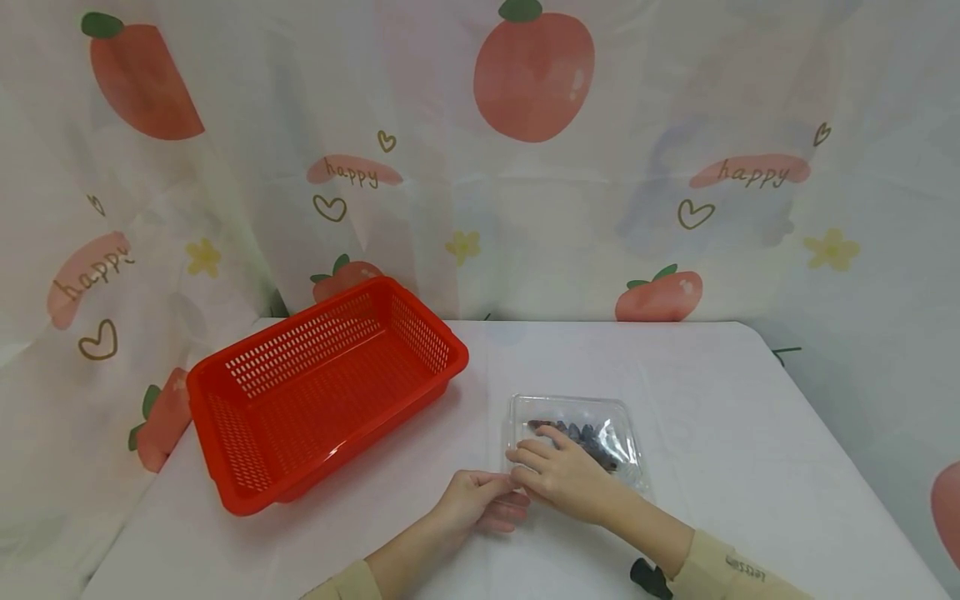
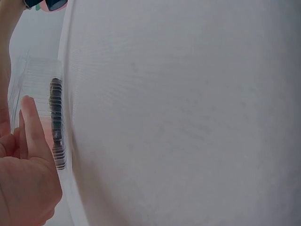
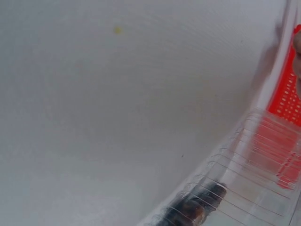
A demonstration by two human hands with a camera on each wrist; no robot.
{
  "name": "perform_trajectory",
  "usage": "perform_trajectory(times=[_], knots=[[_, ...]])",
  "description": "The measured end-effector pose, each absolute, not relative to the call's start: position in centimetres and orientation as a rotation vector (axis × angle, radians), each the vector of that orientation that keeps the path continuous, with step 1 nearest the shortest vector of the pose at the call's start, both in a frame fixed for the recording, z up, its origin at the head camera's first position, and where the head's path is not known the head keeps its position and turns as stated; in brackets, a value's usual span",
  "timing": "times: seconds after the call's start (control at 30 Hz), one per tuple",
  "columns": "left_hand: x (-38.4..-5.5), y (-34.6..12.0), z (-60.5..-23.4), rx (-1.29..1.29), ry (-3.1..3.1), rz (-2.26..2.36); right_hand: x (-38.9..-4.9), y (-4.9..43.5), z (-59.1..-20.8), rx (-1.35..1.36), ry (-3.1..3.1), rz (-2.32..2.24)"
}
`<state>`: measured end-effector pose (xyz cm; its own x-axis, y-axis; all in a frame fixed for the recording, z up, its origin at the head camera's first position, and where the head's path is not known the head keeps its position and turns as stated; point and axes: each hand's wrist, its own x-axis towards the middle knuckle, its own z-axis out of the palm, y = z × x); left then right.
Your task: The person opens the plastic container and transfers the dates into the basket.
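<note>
The box [image 1: 611,412] sits on the surface [image 1: 750,467] in front of me, a little right of centre, lying flat with its wider side running left to right. Inside, dark pieces [image 1: 576,432] slant from its far left towards its near right. With my left grip [image 1: 480,504] I pinch the box's near left corner between thumb and forefinger, the other fingers loose below. My right grip [image 1: 566,479] lies across the near left of the box, fingers spread and curved; I cannot tell whether they clasp its edge. That hand covers part of the pieces. Left and farther off stands the red basket [image 1: 330,458], its long axis slanting from near left to far right, well apart from the box.
</note>
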<state>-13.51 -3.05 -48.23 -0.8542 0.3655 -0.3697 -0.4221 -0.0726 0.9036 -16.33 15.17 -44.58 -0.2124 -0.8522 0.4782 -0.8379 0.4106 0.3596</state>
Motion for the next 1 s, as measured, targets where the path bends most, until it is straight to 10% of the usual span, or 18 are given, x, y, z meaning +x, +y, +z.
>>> perform_trajectory(times=[1.0], knots=[[-13.44, -2.60, -48.81, -0.067, 1.699, 1.989, -16.37, 14.95, -44.39, 1.460, -2.108, 0.004]])
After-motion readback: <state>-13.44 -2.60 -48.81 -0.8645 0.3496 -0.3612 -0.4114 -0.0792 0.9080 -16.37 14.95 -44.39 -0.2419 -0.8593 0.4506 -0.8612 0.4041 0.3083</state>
